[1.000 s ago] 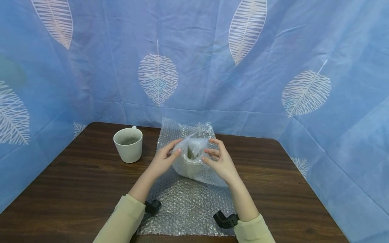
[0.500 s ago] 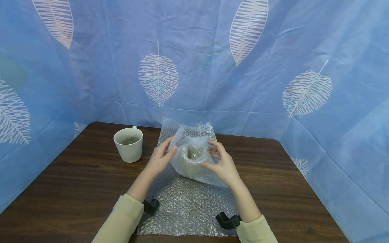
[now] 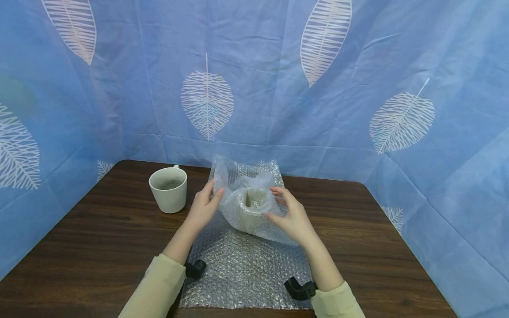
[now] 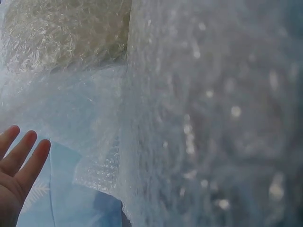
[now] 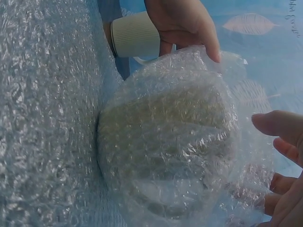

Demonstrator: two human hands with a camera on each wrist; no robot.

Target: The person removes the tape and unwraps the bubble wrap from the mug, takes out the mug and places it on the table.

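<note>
A cream mug swathed in bubble wrap (image 3: 249, 214) stands on a bubble wrap sheet (image 3: 246, 269) at the table's middle; its loose top edges stand up and leave the mouth showing. My left hand (image 3: 212, 191) rests against the bundle's left side with straight fingers (image 4: 21, 156), the thumb touching the wrap. My right hand (image 3: 274, 204) curls round the right side, thumb low and fingers (image 5: 279, 146) at the rim. In the right wrist view the wrapped mug (image 5: 165, 142) fills the middle.
A bare cream mug (image 3: 168, 189) stands to the left on the dark wooden table (image 3: 99, 238), also seen as the bare mug (image 5: 135, 40) behind the left hand (image 5: 184, 23). Blue leaf-print cloth (image 3: 254, 88) walls the back and both sides.
The wrap's top was pinched together over the mug; it has sprung open. My left hand has let go and slid left, fingers straightened. My right hand dropped slightly onto the bundle's side.
</note>
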